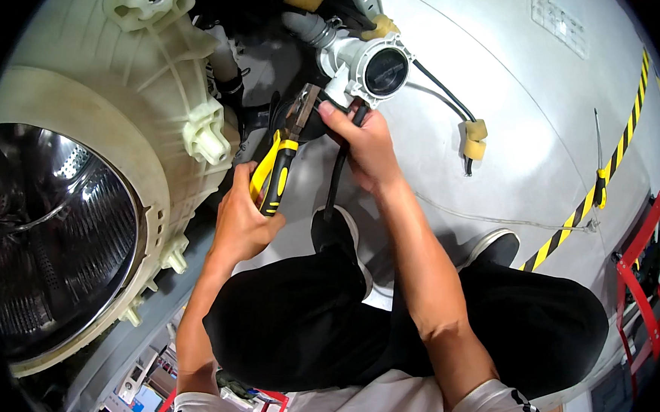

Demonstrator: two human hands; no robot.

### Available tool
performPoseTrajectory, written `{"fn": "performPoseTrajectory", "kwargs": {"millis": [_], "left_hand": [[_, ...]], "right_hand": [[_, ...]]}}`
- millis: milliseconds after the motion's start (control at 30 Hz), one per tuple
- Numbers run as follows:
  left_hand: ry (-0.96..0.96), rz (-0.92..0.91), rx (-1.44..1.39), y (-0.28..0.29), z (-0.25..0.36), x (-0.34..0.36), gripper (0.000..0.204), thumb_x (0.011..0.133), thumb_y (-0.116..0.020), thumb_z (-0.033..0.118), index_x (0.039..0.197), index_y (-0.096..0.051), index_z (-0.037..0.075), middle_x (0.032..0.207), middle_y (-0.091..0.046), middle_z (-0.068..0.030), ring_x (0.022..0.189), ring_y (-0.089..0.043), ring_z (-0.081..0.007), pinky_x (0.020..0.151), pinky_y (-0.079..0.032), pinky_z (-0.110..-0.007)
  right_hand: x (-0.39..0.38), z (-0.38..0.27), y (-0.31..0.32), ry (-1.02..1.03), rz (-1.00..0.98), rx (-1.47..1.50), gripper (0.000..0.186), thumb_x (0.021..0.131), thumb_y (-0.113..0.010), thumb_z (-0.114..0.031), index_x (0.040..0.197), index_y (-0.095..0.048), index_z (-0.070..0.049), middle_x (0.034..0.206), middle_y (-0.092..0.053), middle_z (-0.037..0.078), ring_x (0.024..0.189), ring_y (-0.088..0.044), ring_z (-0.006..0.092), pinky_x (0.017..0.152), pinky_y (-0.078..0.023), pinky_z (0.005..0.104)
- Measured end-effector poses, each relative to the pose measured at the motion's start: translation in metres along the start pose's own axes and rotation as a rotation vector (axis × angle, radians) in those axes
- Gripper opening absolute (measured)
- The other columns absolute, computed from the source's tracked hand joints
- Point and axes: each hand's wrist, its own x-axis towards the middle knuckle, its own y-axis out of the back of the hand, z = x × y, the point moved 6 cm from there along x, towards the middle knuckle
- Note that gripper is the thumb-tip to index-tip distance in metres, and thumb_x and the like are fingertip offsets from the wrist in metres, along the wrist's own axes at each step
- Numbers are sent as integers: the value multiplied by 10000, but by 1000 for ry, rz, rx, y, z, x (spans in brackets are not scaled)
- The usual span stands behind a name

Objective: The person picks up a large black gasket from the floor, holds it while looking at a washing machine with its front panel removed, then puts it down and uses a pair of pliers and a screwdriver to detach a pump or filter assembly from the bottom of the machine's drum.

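My left hand (240, 222) is closed around the yellow and black handles of a pair of pliers (289, 144). The jaws point up, close to the underside of a white pump housing (345, 59) with a round dark opening. Just below that housing, my right hand (373, 150) grips a black rubber hose (337, 178), thumb toward the plier jaws. The hose hangs down toward my shoe. A grey corrugated hose (309, 28) joins the housing from the upper left. Whether the jaws bite on anything cannot be made out.
At left stands a washing machine tub (87, 100) with a steel drum (57, 219). Black cables with yellow foam pieces (474, 139) lie on the pale floor. A screwdriver (600, 185) rests by yellow-black floor tape (628, 130). A red metal frame (637, 255) is at far right.
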Motion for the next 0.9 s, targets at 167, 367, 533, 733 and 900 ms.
{"fn": "performPoseTrajectory", "kwargs": {"millis": [167,367,533,733,900], "left_hand": [[-31,-1,52,1,-2,0,722,631,-695,134,1272,-381,20,873,-555,-178,814,-590,-373,748,-471,-417],[-46,7,51,1,-4,2,727,630,-701,139,1273,-386,10,891,-567,-184,827,-600,-365,758,-477,-414],[3,-10,63,-1,-3,2,727,634,-701,140,1278,-387,12,910,-579,-190,841,-606,-363,766,-481,-413],[-4,5,27,-5,-7,1,737,634,-704,131,1287,-382,19,898,-583,-179,827,-610,-356,757,-482,-414],[-1,-13,-13,-7,-9,1,738,632,-701,121,1289,-381,20,874,-581,-177,804,-609,-357,750,-481,-409]], "right_hand": [[-2,-3,15,-214,5,110,350,893,-675,-302,1127,-588,-57,1024,-636,25,851,-596,97,703,-474,253],[-3,-2,15,-111,-124,-144,291,796,-774,-107,1042,-643,-28,942,-659,12,816,-588,75,723,-467,247],[-4,14,18,-85,-61,-95,257,810,-743,-55,1049,-652,-28,932,-664,-11,829,-576,61,771,-452,242],[-5,27,3,60,-54,56,248,851,-708,-53,1082,-627,-15,1007,-662,5,892,-591,73,815,-468,251],[0,25,7,89,-62,-53,295,858,-707,-80,1125,-602,-13,1057,-657,21,927,-587,72,820,-473,254]]}}
